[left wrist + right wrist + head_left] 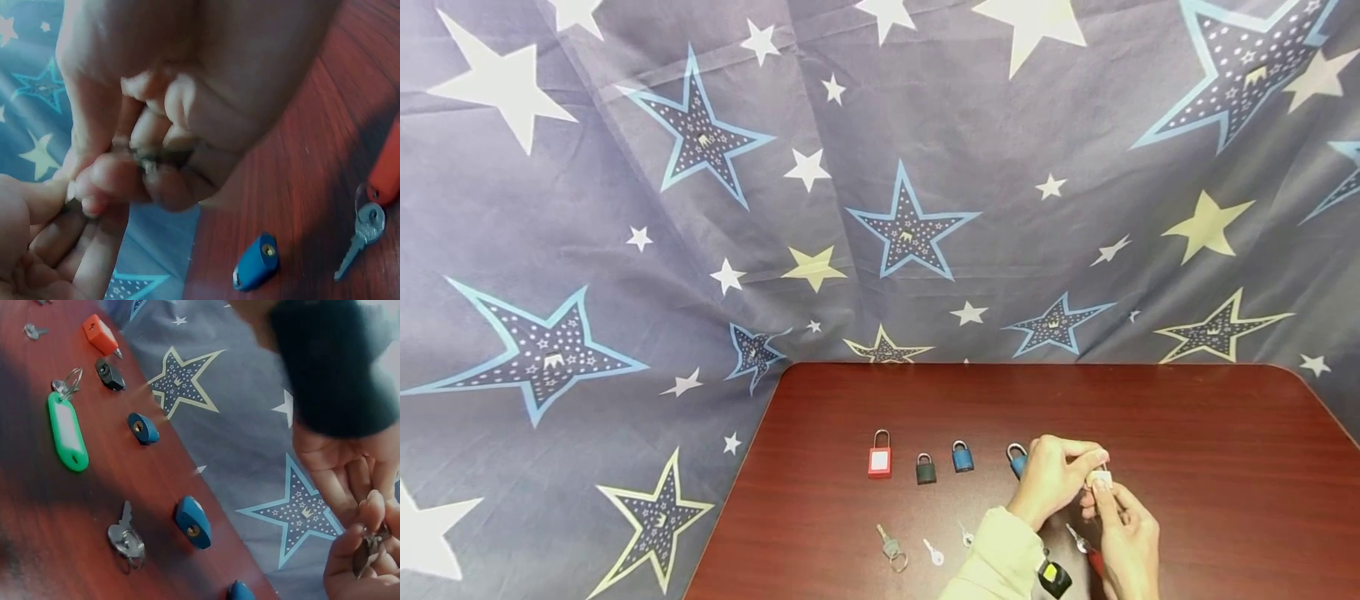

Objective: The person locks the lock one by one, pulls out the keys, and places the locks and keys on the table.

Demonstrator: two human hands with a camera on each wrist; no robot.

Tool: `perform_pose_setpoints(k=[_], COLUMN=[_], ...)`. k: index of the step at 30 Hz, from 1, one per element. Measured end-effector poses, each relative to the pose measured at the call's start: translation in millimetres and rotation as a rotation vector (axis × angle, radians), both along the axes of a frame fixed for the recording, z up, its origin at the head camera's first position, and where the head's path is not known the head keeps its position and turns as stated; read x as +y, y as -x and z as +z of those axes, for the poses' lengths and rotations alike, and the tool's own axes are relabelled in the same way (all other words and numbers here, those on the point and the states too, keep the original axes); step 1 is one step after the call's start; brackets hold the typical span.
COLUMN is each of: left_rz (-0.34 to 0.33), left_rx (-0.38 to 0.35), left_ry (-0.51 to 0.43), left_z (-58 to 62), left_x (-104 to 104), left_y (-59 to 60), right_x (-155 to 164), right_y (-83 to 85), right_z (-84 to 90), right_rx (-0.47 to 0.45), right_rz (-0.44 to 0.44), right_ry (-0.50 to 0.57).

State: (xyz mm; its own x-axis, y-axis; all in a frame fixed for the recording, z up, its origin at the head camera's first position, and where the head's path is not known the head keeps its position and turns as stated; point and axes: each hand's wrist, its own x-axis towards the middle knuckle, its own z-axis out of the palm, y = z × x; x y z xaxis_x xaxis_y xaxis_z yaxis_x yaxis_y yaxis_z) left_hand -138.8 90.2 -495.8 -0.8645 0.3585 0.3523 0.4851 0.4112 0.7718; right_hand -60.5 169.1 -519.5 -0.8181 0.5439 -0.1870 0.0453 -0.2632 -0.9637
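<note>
Both hands meet over the right part of the table, around a small padlock with a white face (1101,479). My left hand (1054,477) pinches its upper end, by the shackle. From below, my right hand (1123,533) grips the body, with the thumb on the white face. A shiny metal piece (373,549) shows between fingers in the right wrist view; its kind is unclear. In the left wrist view, fingers hide most of the padlock. Close to the left hand lies a blue padlock (1017,461), partly covered by it.
Left of the hands lie a red padlock (880,461), a black padlock (926,471) and another blue padlock (962,458). Nearer lie keys (890,547), a small key (934,552), and a red-tagged key (1078,542). A green tag (67,434) also lies there. A star-patterned cloth (850,208) hangs behind.
</note>
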Motion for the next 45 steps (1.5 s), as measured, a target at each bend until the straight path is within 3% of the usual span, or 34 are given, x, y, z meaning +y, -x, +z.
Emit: perform_pose_setpoints(k=[6,12,16,23,25,31,35,41,45], left_rz=[-0.050,-0.069,-0.071,-0.059,-0.057,-0.045,-0.014,0.020,0.029], left_rx=[0.001,-0.094,-0.110,-0.273,-0.293,-0.261,-0.252,-0.304,-0.323], left_ry=[0.011,0.059,0.064,-0.050,-0.055,-0.050,-0.081,-0.167,-0.193], left_z=[-4.2,-4.7,-3.0,-0.7,-0.8,-2.9,-4.1,-2.9,-2.5], left_x=[-2,-4,-1,0,-1,-3,2,11,16], left_y=[-0.5,2.8,5.5,0.7,-1.4,-5.4,-6.6,-5.9,-4.7], right_x=[1,3,7,17,18,19,23,33,39], right_y=[-3.7,-5.8,-4.7,-3.2,-1.9,-0.9,-1.9,-6.7,-10.2], right_z=[-0.8,-5.8,-5.6,0.5,0.4,-1.2,-1.5,-3.9,-5.8], right_rx=[0.003,-0.026,-0.038,0.015,0.033,0.040,0.033,0.020,-0.030], right_rz=[0.003,0.058,0.063,0.013,0.001,-0.006,0.002,0.021,0.014], right_ry=[0.010,-0.064,-0.149,-0.028,-0.008,-0.007,-0.055,-0.125,-0.306])
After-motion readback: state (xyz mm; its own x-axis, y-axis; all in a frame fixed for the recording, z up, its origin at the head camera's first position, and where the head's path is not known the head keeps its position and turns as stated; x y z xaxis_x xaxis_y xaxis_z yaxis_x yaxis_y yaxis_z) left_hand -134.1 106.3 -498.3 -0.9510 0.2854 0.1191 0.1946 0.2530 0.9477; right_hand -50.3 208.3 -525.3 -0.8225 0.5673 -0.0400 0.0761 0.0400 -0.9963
